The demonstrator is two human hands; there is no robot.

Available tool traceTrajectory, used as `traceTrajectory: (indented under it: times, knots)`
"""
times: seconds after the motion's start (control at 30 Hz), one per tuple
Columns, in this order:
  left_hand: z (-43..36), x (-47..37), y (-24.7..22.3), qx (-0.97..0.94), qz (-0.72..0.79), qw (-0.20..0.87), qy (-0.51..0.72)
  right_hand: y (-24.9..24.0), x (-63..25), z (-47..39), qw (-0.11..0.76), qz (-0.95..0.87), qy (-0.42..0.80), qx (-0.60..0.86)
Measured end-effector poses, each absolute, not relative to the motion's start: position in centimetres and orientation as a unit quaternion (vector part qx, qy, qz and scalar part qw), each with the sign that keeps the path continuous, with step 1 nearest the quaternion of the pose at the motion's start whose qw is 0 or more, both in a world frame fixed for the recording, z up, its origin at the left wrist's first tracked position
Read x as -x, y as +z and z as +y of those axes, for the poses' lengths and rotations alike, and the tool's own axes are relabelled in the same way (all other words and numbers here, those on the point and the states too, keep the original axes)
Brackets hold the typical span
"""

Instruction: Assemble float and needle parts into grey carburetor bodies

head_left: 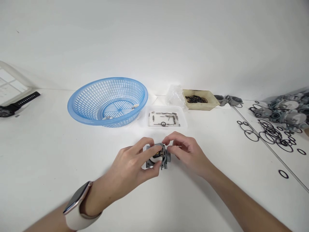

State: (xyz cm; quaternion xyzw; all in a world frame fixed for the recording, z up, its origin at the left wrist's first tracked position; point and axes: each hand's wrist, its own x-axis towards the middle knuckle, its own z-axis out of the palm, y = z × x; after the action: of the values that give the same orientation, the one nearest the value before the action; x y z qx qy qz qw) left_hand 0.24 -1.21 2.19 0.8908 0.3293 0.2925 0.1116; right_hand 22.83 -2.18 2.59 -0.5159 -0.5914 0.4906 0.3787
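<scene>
A grey metal carburetor (165,158) sits on the white table in front of me, its inside facing up with a white float (155,159) showing. My left hand (131,162) is closed around its left side, the index finger lying across the top and the thumb at the near edge. My right hand (187,151) has its curled index finger and thumb against the carburetor's upper right edge. Whether a tiny part is between those fingertips cannot be made out. Beyond my hands, a shallow clear tray (156,124) holds small metal pins, springs and a black ring.
A blue plastic basket (107,122) with a few small pieces stands back left. Behind the tray are a plastic bag (175,96) and a cream bin (205,106) of black rings. Loose O-rings (251,135) and several carburetors (291,117) lie right; a black watch (14,106) lies left.
</scene>
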Motion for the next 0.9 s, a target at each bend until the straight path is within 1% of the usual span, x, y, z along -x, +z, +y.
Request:
traceTrajectory:
  times: [0.3, 0.5, 0.57, 0.73, 0.9]
  knots:
    - [-1.2, -0.1, 2.4, -0.899, 0.33, 0.084, 0.277, 2.7, -22.8, -2.2, 0.362, -0.596, 0.506, 0.507]
    - [-1.3, 0.2, 2.3, -0.903, 0.322, 0.074, 0.275, 2.8, -23.5, -2.3, 0.293, -0.616, 0.544, 0.488]
    - [-1.3, 0.3, 2.3, -0.903, 0.319, 0.086, 0.275, 2.9, -23.6, -2.3, 0.284, -0.621, 0.541, 0.492]
    - [-1.2, 0.3, 2.3, -0.9, 0.318, 0.126, 0.271, 3.0, -23.6, -2.3, 0.296, -0.632, 0.532, 0.48]
    - [-1.0, 0.4, 2.3, -0.898, 0.314, 0.129, 0.28, 2.3, -23.8, -2.4, 0.31, -0.64, 0.521, 0.472]
